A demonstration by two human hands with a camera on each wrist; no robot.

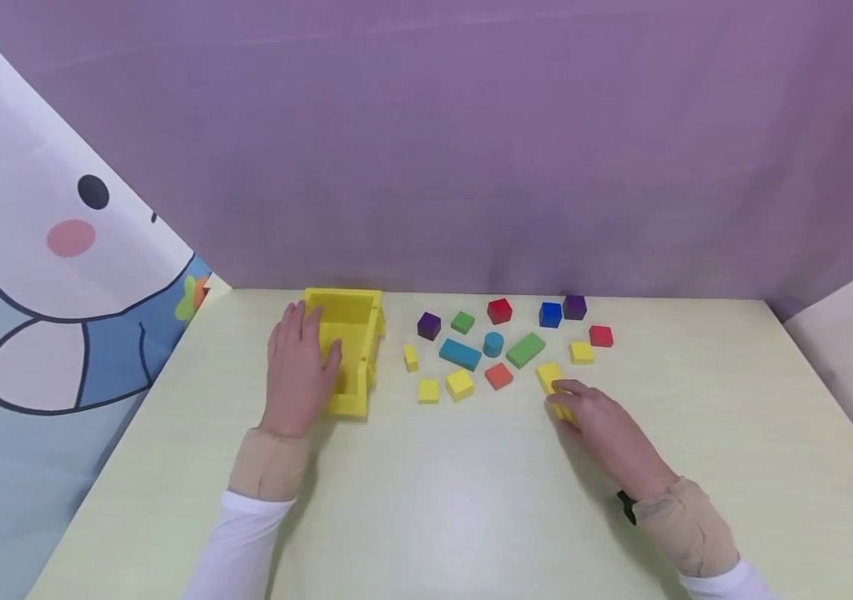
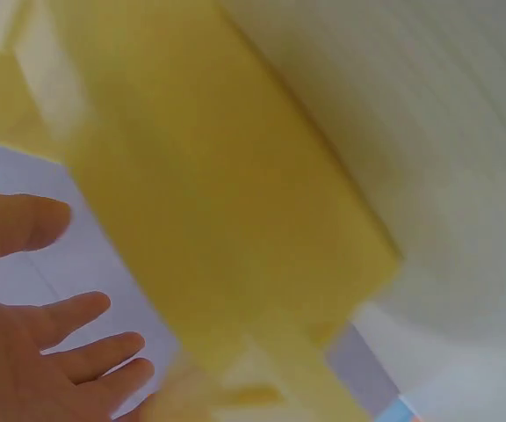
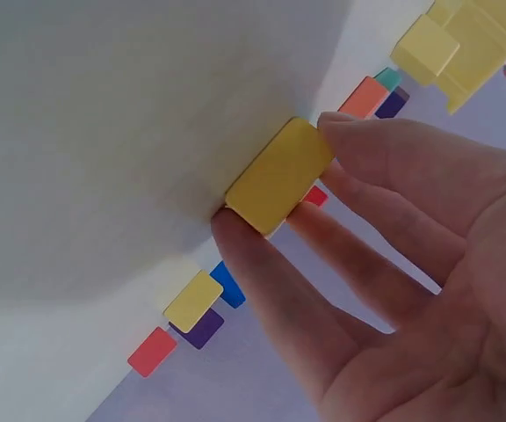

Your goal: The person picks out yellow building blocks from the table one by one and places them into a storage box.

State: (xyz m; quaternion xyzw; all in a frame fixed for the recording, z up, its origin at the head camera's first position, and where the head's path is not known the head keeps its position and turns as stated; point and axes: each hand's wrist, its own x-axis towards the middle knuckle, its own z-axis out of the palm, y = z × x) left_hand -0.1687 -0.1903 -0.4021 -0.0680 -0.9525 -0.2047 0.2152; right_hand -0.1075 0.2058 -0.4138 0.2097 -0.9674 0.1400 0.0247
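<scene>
A yellow open-topped plastic bin (image 1: 347, 406) stands on the left of the table. My left hand (image 1: 296, 367) reaches over its left side, with fingers extended and thumb spread toward its inside. In the left wrist view the bin's yellow wall (image 2: 209, 176) fills much of the picture, beside the spread fingers (image 2: 86, 359). My right hand (image 1: 609, 429) holds a yellow rectangular block (image 1: 549, 375) at the right front of the scattered blocks. The right wrist view shows the thumb at one end of this block (image 3: 279, 176) and a finger at the other.
Between bin and right hand lie a blue rectangular block (image 1: 460, 354), a green one (image 1: 526, 350), a blue cylinder (image 1: 493, 344) and several small yellow, red and purple blocks. A red block (image 1: 601, 336) lies farthest right. A purple cloth (image 1: 501, 150) hangs along the table's back edge.
</scene>
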